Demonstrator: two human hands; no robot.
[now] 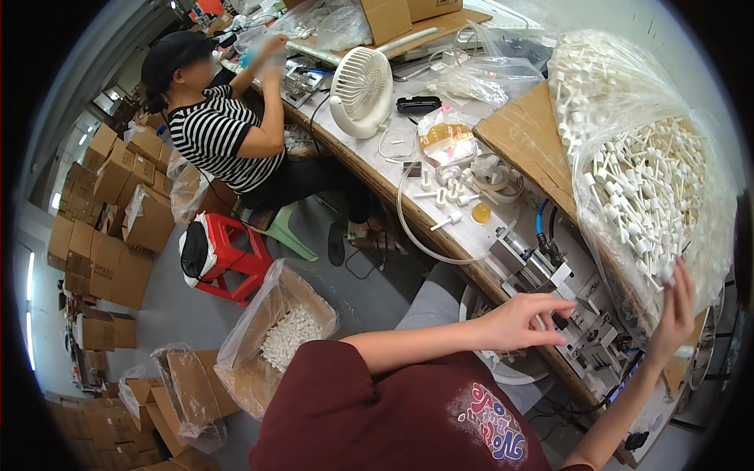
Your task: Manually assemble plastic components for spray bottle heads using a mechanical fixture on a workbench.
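At the lower right of the head view, the person's left hand point(525, 320) reached across to a small metal fixture point(585, 330) mounted on the workbench point(369, 169), its fingers point(559, 308) spread and loosely curled, touching the fixture's top without gripping anything that could be made out. The right hand point(674, 312) was raised against the lower edge of a large clear plastic bag point(644, 149), palm open toward it, fingertips on the film; whether a part was pinched between them could not be told. That bag bulged with white plastic pump parts point(640, 184) and rested on a sheet of cardboard point(530, 145) on the bench, just above the fixture. A blue air hose point(540, 216) rose from the fixture's far end.

Farther along the bench lay a few loose white parts point(444, 196), a loop of clear tubing point(408, 228), a small amber disc point(481, 213) and a white desk fan point(361, 90) standing upright. Beyond the fan, another person in a striped shirt point(216, 137) sat at the same bench with both hands raised.

On the floor to the person's left stood a cardboard box lined with clear plastic point(275, 334) holding white parts, near a red stool point(232, 255). Stacks of brown cartons point(110, 212) stood well apart along the far left.
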